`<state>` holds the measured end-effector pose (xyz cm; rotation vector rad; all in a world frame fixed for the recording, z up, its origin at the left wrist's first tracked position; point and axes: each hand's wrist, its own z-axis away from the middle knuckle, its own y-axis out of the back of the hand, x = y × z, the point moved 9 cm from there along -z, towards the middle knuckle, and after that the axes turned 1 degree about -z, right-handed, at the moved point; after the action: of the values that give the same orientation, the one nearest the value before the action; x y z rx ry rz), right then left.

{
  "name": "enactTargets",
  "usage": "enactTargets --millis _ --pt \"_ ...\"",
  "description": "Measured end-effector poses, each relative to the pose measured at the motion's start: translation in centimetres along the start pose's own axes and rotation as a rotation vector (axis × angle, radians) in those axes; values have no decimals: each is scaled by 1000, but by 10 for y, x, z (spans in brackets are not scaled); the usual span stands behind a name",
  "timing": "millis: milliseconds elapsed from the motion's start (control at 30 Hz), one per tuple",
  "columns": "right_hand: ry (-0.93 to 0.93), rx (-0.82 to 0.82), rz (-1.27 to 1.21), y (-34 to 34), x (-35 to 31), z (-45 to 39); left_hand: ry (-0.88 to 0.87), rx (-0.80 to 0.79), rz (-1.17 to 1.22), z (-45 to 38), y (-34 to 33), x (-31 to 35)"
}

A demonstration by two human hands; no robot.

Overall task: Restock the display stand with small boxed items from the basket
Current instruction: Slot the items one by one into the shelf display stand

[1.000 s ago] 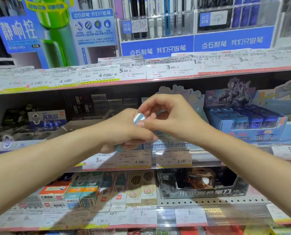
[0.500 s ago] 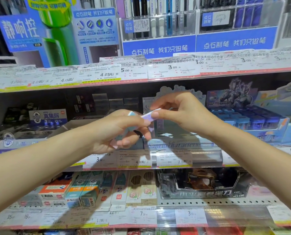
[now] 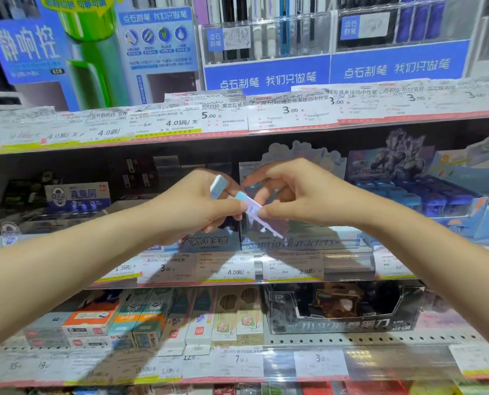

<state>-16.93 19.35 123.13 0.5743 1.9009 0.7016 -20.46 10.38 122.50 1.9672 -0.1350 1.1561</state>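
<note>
Before paper-tagged shelves (image 3: 237,269), both hands, left (image 3: 192,206) and right (image 3: 303,195), pinch small flat boxes (image 3: 249,206).

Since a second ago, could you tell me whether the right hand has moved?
Yes. The right hand, pinching a small pale box, has drawn slightly rightward and down from the left hand, judged against the 2.0 price tag below.

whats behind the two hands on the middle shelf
A pastel display stand with a character header card stands behind the right hand; the left hand covers a darker box. Both hands pinch small boxes, hiding the stand's inside.
</note>
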Motion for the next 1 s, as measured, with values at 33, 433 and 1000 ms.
enactTargets --millis 33,433,1000 --pt "3 -23 5 0 0 1 -22 14 -24 -1 1 1" --pt "79 418 152 31 31 -1 -376 -51 -735 -7 -11 -3" --pt "101 462 183 24 50 -1 -342 -131 -719 -14 -11 -13"
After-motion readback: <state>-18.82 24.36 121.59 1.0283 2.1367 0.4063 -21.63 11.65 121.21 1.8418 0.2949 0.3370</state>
